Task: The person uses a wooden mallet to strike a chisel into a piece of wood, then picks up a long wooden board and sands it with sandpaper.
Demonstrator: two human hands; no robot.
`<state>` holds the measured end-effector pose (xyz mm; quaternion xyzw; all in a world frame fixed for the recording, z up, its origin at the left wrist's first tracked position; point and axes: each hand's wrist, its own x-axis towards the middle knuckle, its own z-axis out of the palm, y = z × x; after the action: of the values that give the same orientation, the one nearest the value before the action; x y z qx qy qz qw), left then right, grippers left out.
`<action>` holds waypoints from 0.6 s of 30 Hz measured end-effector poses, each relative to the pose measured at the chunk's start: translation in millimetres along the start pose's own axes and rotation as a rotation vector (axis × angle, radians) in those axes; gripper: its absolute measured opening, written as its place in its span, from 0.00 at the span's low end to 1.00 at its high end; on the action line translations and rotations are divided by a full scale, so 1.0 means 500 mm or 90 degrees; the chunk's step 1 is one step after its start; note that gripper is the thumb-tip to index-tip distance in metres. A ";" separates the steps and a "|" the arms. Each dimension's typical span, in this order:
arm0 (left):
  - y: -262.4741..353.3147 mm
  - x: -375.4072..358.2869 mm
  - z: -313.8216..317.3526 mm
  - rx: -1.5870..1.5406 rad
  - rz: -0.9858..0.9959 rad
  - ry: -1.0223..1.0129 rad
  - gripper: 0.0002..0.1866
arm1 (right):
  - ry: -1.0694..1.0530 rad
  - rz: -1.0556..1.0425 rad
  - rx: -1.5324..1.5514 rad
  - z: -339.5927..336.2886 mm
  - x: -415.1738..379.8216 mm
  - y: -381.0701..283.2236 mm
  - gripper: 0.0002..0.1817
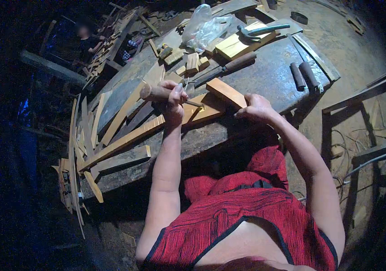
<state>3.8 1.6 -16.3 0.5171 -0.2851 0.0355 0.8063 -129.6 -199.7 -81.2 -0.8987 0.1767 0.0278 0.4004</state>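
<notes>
My left hand (pixel 176 100) is wrapped round the thick wooden handle of a chisel (pixel 156 93), tilted with its butt to the left. The chisel's metal blade (pixel 194 104) reaches down to a small pale cut in a long wooden strip (pixel 132 136). This strip lies along the near side of the workbench (pixel 274 67), with several thin marks across it left of my hand. My right hand (pixel 257 108) grips one end of a rectangular wooden block (pixel 227 93), whose other end overlaps the strip just right of the blade.
A claw hammer (pixel 265 30) rests on a thick timber piece (pixel 242 45) at the back, beside a clear plastic bag (pixel 204 29). Another long-handled tool (pixel 240 62) lies behind the block. Two dark-handled tools (pixel 303 76) lie right. A person (pixel 87 43) is at the far left.
</notes>
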 end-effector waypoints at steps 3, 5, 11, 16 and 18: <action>-0.006 -0.002 -0.003 -0.003 0.004 0.031 0.10 | -0.019 0.019 -0.030 0.002 0.002 0.000 0.32; -0.011 0.001 0.001 -0.091 0.036 0.082 0.10 | 0.007 0.012 -0.032 0.009 0.007 0.005 0.32; 0.021 0.005 0.028 0.047 -0.083 -0.014 0.10 | -0.002 0.033 -0.073 0.004 0.001 -0.010 0.33; 0.006 0.029 0.040 0.072 -0.038 -0.032 0.08 | 0.002 -0.027 0.185 -0.053 -0.010 -0.051 0.27; -0.008 0.029 0.027 0.250 0.057 -0.068 0.09 | 0.031 -0.146 0.346 -0.127 -0.054 -0.147 0.28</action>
<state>11.5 -15.3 -8.5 0.6524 -0.3376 0.0992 0.6713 -135.6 -192.7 18.9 -0.7728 0.0848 -0.0875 0.6228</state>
